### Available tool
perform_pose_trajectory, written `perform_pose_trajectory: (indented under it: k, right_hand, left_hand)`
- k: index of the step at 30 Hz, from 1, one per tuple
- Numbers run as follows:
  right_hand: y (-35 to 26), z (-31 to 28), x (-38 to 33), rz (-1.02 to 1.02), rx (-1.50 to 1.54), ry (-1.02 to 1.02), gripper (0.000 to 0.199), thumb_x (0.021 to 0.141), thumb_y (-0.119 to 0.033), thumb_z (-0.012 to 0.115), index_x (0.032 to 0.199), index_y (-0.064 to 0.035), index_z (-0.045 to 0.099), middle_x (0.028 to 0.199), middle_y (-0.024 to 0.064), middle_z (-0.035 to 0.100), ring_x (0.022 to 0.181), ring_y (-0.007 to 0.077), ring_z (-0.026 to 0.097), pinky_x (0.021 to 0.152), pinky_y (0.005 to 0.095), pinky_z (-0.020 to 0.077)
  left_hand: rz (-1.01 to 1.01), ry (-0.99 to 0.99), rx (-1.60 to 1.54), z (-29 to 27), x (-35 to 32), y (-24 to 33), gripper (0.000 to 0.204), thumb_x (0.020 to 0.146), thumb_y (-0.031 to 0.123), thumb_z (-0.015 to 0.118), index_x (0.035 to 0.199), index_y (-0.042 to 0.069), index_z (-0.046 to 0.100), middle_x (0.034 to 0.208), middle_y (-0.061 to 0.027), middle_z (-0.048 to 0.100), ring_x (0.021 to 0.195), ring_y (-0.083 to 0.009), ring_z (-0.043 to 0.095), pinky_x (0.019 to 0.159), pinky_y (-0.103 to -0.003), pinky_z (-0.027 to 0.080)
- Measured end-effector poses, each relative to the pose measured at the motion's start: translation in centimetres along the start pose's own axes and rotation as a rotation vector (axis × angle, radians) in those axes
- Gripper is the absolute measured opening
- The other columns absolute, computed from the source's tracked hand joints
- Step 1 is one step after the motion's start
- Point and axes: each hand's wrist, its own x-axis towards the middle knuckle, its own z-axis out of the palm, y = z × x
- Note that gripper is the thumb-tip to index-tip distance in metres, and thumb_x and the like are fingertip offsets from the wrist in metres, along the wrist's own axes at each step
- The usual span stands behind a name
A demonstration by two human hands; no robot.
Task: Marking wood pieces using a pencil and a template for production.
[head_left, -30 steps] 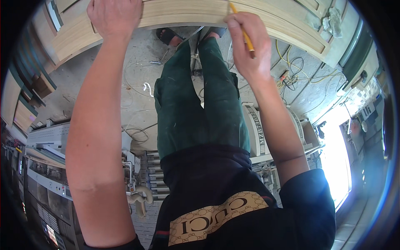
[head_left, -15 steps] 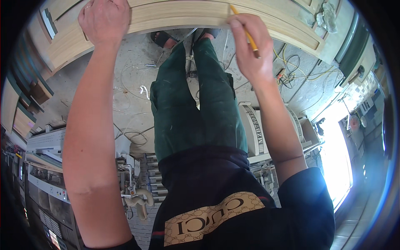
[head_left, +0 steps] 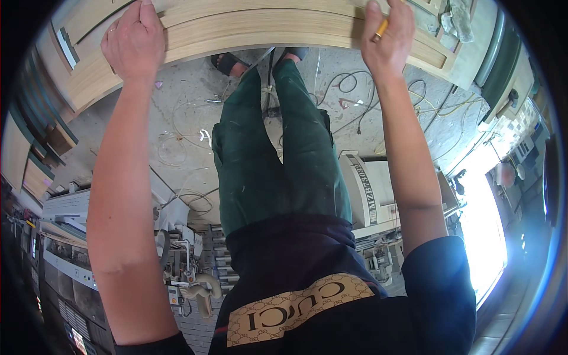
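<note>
A long pale wooden panel [head_left: 254, 28] with grooved, framed strips stretches across the top of the head view. At its left part, my left hand [head_left: 135, 46] rests with fingers curled down against the wood. Part of its fingertips is hidden. Toward the right end, my right hand [head_left: 387, 47] is closed around a yellow pencil [head_left: 380, 29], whose dark end points back toward me. That hand lies over the panel, its fingers partly cut off by the top edge of the view.
A crumpled greyish-white rag or glove [head_left: 460, 21] lies at the upper right. Cables [head_left: 355, 83] and hoses trail over the concrete floor [head_left: 183, 100]. Below stand machines, with a roller conveyor [head_left: 222, 260] among them. Stacked wooden pieces [head_left: 44, 127] sit at the left.
My right hand has moved to the right along the panel with the pencil. My left hand has shifted slightly left and toward me.
</note>
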Motion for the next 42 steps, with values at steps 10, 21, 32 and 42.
perform_pose_trajectory:
  k: [10, 21, 32, 42]
  right_hand:
    - [-1.5, 1.7, 1.5, -0.047, -0.085, -0.065, 0.031, 0.102, -0.024, 0.061, 0.124, -0.0033, 0.062, 0.105, 0.0166, 0.071, 0.106, 0.0389, 0.065, 0.098, 0.0521, 0.0470]
    - [-1.5, 1.8, 1.2, -0.013, -0.087, -0.125, 0.022, 0.100, -0.027, 0.062, 0.109, -0.0075, 0.067, 0.094, 0.0118, 0.072, 0.099, 0.0337, 0.068, 0.094, 0.0479, 0.0476]
    - [-2.2, 0.9, 1.8, 0.043, 0.008, -0.165, 0.027, 0.102, -0.022, 0.057, 0.122, -0.0034, 0.063, 0.111, 0.0139, 0.072, 0.112, 0.0352, 0.065, 0.097, 0.0496, 0.0472]
    - [0.1, 3.3, -0.1, 0.037, -0.074, -0.035, 0.019, 0.098, -0.032, 0.066, 0.093, -0.0150, 0.074, 0.081, 0.0064, 0.073, 0.082, 0.0311, 0.069, 0.093, 0.0464, 0.0460]
  left_hand:
    - [-0.027, 0.011, 0.025, 0.0, 0.0, -0.5, 0.044, 0.109, 0.042, 0.041, 0.106, 0.018, 0.079, 0.100, -0.0130, 0.078, 0.102, -0.0364, 0.070, 0.092, -0.047, 0.052]
    - [0.022, 0.105, -0.011, -0.1, -0.2, -0.2, 0.040, 0.107, 0.039, 0.047, 0.103, 0.014, 0.078, 0.095, -0.0137, 0.077, 0.100, -0.0372, 0.071, 0.094, -0.047, 0.052]
    - [0.131, 0.317, -0.215, 0.3, -2.0, 14.5, 0.032, 0.106, 0.030, 0.048, 0.114, 0.011, 0.073, 0.128, -0.0127, 0.071, 0.127, -0.0348, 0.060, 0.117, -0.055, 0.034]
    - [0.069, 0.199, -0.162, 0.5, -2.0, 18.1, 0.030, 0.107, 0.024, 0.048, 0.124, 0.007, 0.066, 0.137, -0.0166, 0.065, 0.138, -0.0404, 0.053, 0.122, -0.062, 0.029]
